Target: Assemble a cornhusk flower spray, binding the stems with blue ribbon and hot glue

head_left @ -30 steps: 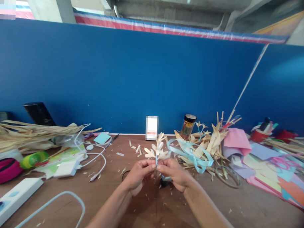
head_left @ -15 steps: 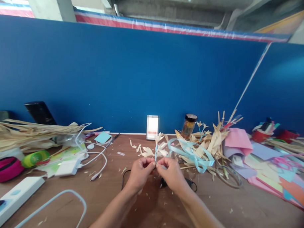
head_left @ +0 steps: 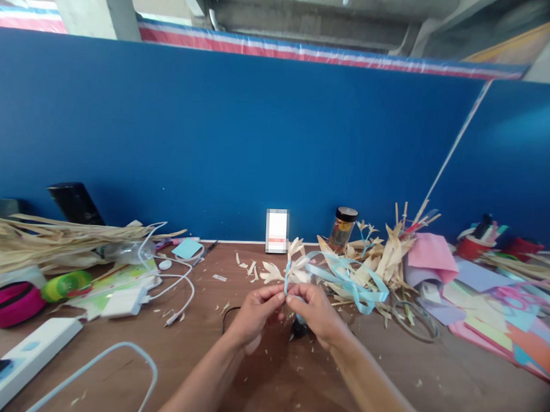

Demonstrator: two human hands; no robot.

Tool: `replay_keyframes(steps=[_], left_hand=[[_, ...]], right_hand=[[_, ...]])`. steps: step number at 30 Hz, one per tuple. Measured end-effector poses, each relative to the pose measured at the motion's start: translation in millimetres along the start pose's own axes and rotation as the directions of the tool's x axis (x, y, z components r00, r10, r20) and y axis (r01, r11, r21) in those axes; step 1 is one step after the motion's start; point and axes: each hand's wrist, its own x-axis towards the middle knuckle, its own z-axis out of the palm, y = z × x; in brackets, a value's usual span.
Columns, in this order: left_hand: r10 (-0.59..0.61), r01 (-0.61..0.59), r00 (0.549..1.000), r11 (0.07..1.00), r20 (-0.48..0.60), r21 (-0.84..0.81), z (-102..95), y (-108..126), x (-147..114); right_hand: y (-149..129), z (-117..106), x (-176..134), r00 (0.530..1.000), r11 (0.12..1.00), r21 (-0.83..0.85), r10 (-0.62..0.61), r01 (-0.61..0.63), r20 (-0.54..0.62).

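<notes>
– Fingers first: what's the grip like?

– Pinched, on both sides. Left hand and right hand meet in the middle, thumb and finger of each closed on the blue-wrapped stem of a little flower.

– So where's the flower sitting exactly?

– Just beyond the fingertips, pointing away from the person. Pale, husk-looking petals fan out over the knuckles, and the stem runs down right between the two pinches. Whatever's below that is hidden by the hands. There's a black thing on the counter partly tucked under the right hand too, can't make out what.

– Any brands or labels?

– Slim pickings tbh. Upright white panel behind the flower has a reddish band low down, but it's pixelated, so whatever it says is gone. Black-lidded jar to its right shows some yellow-orange, too blurry to read. Same deal with the green-and-white sheet off to the left.

– And the loose blue ribbon?

– Looped over dry husks, right of the flower. Plain as far as I can see.
</notes>
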Motion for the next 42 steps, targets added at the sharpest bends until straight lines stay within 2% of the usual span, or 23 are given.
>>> replay_keyframes(steps=[5, 9, 13, 19, 23, 28, 34, 37, 42], left_hand=[[0.015, -0.013, 0.999, 0.999, -0.041, 0.042, -0.8, 0, 1], [0.023, -0.013, 0.988, 0.997, -0.152, 0.072, 1.4, 0, 1], [0.053, -0.029, 0.969, 0.994, -0.240, 0.101, 4.3, -1, 1], [0.064, -0.062, 0.975, 0.998, -0.213, 0.015, 4.0, 1, 1], [0.012, -0.014, 0.989, 1.000, -0.149, -0.015, 2.1, 3, 0], [-0.066, 0.062, 0.985, 0.998, -0.157, -0.030, 2.8, 3, -2], [-0.072, 0.066, 0.989, 0.996, -0.131, -0.054, 7.4, 4, -4], [-0.060, 0.053, 0.985, 0.998, -0.163, -0.044, 11.4, 2, -5], [0.071, -0.066, 0.959, 0.997, -0.273, 0.028, 14.8, -7, -4]], right_hand=[[2, 1, -1, 1.000, 0.999, -0.040, 0.007, -0.008, -0.017], [1, 3, -2, 0.996, 0.979, -0.199, -0.064, 0.052, -0.058], [-3, 5, -6, 0.990, 0.934, -0.354, -0.099, 0.058, -0.098], [-2, 10, -9, 0.985, 0.901, -0.428, -0.132, 0.071, -0.113], [-2, 13, -10, 0.975, 0.893, -0.443, -0.160, 0.077, -0.152], [-1, 17, -13, 0.961, 0.871, -0.485, -0.193, 0.074, -0.201], [0, 19, -13, 0.951, 0.855, -0.516, -0.203, 0.055, -0.235], [1, 22, -14, 0.943, 0.863, -0.503, -0.204, 0.047, -0.262], [2, 29, -16, 0.928, 0.850, -0.524, -0.232, 0.047, -0.293]])
